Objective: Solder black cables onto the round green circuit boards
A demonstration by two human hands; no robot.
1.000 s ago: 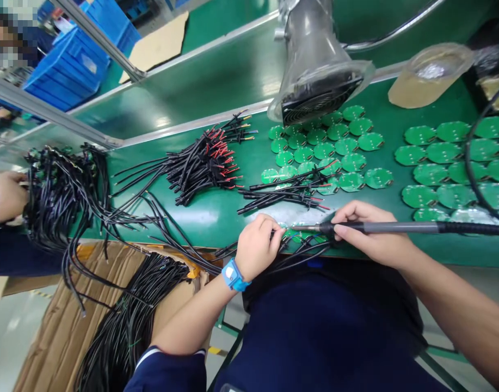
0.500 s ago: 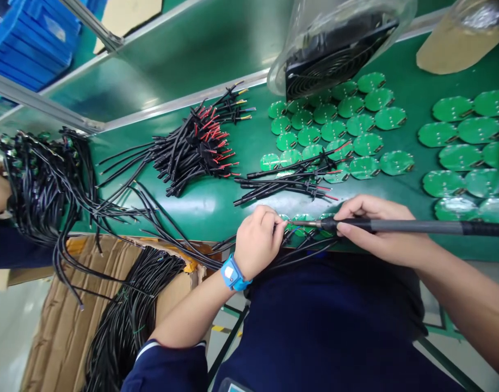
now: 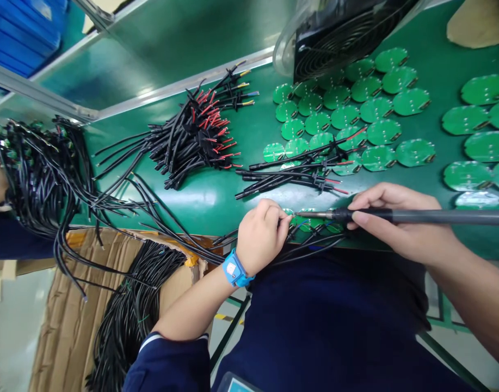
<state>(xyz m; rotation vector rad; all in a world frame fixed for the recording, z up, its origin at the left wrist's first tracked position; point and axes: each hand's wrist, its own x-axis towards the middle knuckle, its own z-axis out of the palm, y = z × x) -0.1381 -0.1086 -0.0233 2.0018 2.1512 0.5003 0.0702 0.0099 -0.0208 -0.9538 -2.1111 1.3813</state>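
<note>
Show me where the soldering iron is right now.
In the head view, the soldering iron is held in the right hand, its tip at the green circuit boards beside the left hand.

Soldering iron (image 3: 429, 217): matt grey plastic grip, shiny metal tip (image 3: 314, 215). Circuit boards (image 3: 414, 153): glossy green coating, small metal pads. Cables (image 3: 196, 147): smooth black plastic insulation, slight sheen, some red plastic-covered ends. Surface (image 3: 216, 204): smooth glossy green, reflects light. Cardboard (image 3: 69, 294): matt brown paper, rough torn edges. Wrist strap (image 3: 235, 268): bright blue, smooth, looks like plastic. Sleeve (image 3: 167, 365): matt navy cloth. Frame rail (image 3: 184, 81): pale satin metal.
</note>
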